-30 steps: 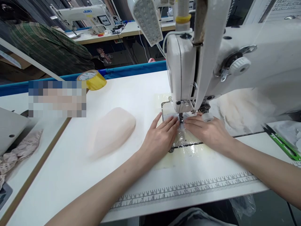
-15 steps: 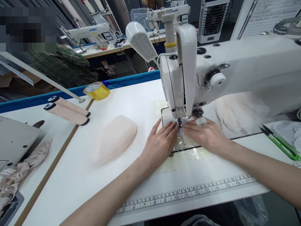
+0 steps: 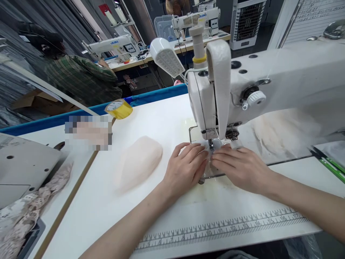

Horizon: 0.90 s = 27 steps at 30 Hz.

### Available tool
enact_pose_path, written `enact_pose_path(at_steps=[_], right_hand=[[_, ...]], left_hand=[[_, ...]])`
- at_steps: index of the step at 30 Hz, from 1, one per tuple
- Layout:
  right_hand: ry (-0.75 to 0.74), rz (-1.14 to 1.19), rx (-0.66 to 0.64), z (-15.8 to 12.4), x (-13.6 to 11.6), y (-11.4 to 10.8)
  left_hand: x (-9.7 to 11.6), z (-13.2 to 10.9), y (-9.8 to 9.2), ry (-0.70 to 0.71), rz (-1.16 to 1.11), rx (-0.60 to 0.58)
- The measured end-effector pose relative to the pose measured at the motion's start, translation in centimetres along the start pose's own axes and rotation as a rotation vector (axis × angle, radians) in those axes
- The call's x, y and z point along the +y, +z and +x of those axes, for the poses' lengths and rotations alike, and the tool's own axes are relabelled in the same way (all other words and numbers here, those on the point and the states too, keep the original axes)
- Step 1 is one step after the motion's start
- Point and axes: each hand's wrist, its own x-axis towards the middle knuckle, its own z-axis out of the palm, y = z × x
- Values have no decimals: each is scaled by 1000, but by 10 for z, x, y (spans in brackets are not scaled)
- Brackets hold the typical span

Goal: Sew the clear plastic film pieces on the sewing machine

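A white sewing machine (image 3: 291,75) stands over the table, its presser foot and needle (image 3: 211,144) lowered between my hands. My left hand (image 3: 183,167) lies left of the needle, fingers bent and pressed together on a small piece of sheer whitish fabric (image 3: 218,144). My right hand (image 3: 241,169) presses the same fabric from the right, its fingers close together. Most of the fabric is hidden under the fingers and the foot. Left of my left hand lies a pale, smooth moulded fabric cup (image 3: 140,163).
A ruler strip (image 3: 215,232) runs along the table's front edge. Yellow tape (image 3: 120,109) sits at the back. Green-handled snips (image 3: 332,169) lie far right, pale fabric (image 3: 285,131) under the machine arm. Lace (image 3: 40,196) is at left. A person (image 3: 81,77) works beyond.
The whole view has shifted, so things appear slightly lower and further right. Both hands stay beside the needle; the left fingers are more bent than before.
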Motion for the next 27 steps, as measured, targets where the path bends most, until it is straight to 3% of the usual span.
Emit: enact_pose_path(at_steps=[10, 15, 27], right_hand=[[90, 25, -144, -6, -7, -1], [138, -51, -176, -10, -1, 2], [160, -190, -256, -3, 7, 2]], left_hand=[[-3, 0, 3, -6, -203, -99], [-2, -1, 8, -16, -156, -159], [3, -5, 8, 69, 40, -143]])
